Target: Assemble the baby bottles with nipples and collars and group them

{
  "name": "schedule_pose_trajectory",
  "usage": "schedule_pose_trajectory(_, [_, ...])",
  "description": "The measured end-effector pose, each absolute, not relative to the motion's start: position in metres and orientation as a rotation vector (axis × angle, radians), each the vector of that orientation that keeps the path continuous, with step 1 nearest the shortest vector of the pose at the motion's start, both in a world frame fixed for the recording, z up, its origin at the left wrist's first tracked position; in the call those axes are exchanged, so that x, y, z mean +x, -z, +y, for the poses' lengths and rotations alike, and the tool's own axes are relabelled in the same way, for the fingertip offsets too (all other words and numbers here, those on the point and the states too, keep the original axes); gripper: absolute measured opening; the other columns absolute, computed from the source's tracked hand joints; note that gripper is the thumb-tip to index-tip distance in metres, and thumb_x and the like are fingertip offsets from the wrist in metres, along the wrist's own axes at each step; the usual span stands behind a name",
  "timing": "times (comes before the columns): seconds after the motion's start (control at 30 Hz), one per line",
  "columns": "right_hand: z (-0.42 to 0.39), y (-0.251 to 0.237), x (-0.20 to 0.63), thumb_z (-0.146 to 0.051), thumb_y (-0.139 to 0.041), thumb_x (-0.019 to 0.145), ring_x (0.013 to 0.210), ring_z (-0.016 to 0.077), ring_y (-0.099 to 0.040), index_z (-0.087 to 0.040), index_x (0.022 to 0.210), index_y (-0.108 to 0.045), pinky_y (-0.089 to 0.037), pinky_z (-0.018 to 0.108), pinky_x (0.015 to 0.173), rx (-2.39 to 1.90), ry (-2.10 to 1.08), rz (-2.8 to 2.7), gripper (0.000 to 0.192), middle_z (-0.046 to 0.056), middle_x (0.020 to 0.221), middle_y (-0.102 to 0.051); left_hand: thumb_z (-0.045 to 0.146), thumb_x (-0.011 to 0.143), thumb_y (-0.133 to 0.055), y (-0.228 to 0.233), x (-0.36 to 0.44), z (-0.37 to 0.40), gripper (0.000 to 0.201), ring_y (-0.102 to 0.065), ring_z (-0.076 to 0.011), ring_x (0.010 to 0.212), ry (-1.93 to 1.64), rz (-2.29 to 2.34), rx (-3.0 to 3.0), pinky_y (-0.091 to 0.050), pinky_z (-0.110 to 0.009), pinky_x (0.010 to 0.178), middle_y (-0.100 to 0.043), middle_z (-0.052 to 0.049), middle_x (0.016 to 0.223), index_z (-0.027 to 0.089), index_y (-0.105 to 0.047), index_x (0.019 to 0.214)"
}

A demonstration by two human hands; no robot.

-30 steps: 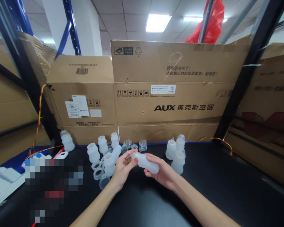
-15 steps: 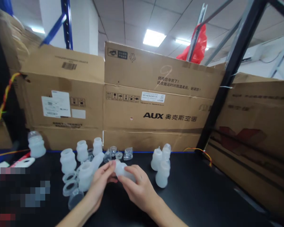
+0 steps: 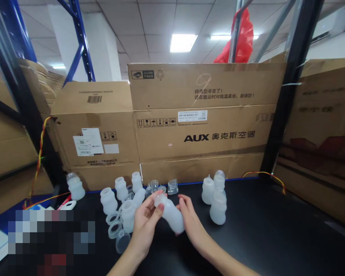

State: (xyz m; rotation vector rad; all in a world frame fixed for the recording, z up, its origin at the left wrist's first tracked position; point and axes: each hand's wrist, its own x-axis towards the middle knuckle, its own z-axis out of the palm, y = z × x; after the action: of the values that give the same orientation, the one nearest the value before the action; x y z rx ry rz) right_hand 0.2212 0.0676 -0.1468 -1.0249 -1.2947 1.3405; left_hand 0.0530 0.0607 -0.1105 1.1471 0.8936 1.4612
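Since half a second ago, both hands have tipped the bottle (image 3: pixel 170 212) more upright, neck up and to the left. Left hand (image 3: pixel 145 219) pinches the neck, thumb and fingers closed on it; right hand (image 3: pixel 189 222) cups the body from behind to steady it above the tabletop (image 3: pixel 270 237). Open bottles (image 3: pixel 120 199) and rings (image 3: pixel 113 224) lie left, three capped bottles (image 3: pixel 215 197) stand right, sorted apart.

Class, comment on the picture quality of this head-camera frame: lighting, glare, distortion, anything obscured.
Head view: the ceiling light panel is blown out to white; wide-angle distortion splays the rack posts outward; a pixelated patch hides the lower left; the bottle between left hand and right hand stays fairly sharp.
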Motion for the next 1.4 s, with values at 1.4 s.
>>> schedule_pose_trajectory(1.4, [0.124,0.173,0.243,-0.035,-0.052,0.102,0.134,0.0292,-0.045,-0.02,0.146,-0.054,-0.04,0.047,0.111,-1.161,0.036,-2.09,0.046,0.013,0.148,-0.047,0.047,0.078,-0.079,0.14,0.057,0.075,0.032,-0.056,-0.012,0.061,-1.389,1.13,1.427,-0.043,-0.021,0.061,-0.062,0.003,0.068,0.019,-0.062,0.081])
